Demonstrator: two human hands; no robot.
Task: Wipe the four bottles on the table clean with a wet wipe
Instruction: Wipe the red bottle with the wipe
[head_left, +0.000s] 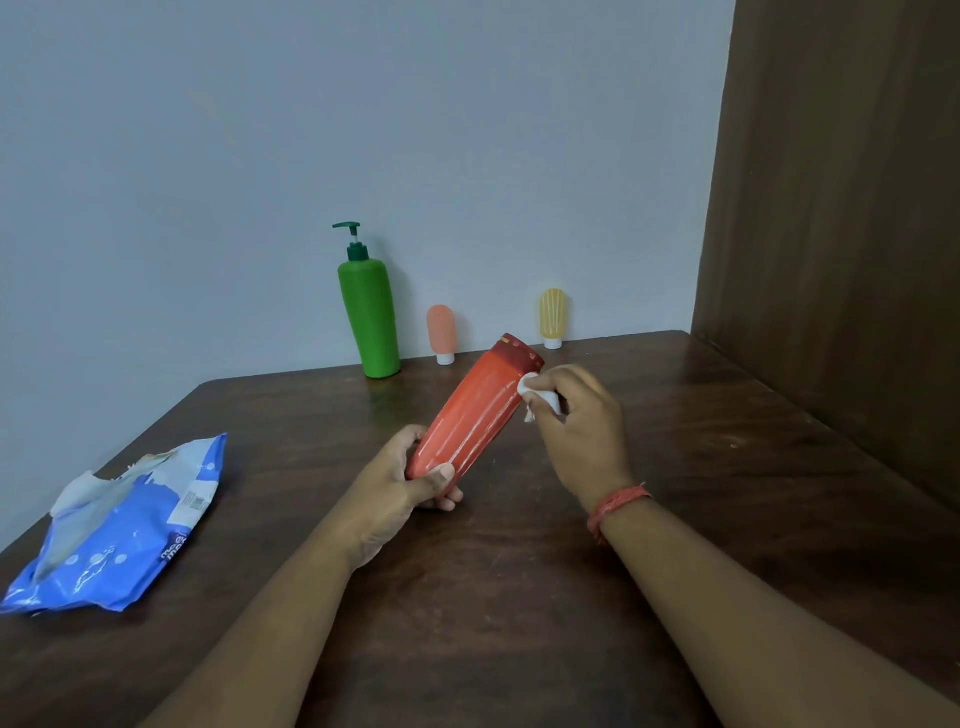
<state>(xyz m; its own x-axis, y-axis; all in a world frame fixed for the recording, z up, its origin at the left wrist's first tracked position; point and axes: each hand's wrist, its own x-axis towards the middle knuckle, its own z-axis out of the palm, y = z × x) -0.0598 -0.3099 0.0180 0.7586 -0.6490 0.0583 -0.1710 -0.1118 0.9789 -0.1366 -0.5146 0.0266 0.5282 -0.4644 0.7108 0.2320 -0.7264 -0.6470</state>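
Dark wooden table (519, 597), pale blue wall (363, 130), brown wooden panel (841, 208) at right

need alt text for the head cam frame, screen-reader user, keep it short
A person's left hand grips the base of a tilted red bottle while the right hand pinches a white wet wipe against it near the cap. On the wooden table behind stand a green pump bottle, a pink tube and a yellow tube; a blue wipes pack lies left.

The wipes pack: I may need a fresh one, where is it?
In the head view the blue wipes pack lies open on the table's left edge, left of the left hand gripping the red bottle.
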